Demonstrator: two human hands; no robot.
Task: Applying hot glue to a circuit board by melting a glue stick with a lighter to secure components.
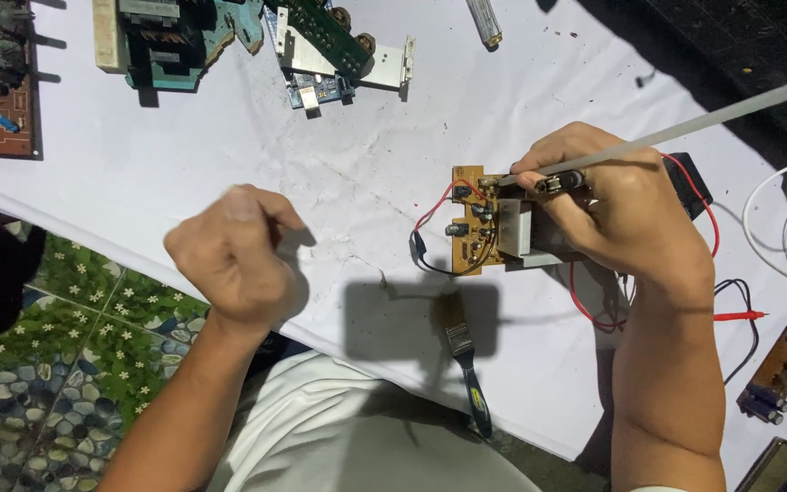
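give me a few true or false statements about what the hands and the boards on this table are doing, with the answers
1. The right hand holds a small yellow-brown circuit board with red and black wires. True.
2. The left hand grips the paintbrush. False: the left hand is a loose fist holding nothing, and the brush lies on the white table cover apart from it.
3. A red probe lies on the table to the right of the right forearm. True.
4. The table top is bare wood. False: a white cover lies over it.
5. Other circuit boards lie along the far edge of the table. True.
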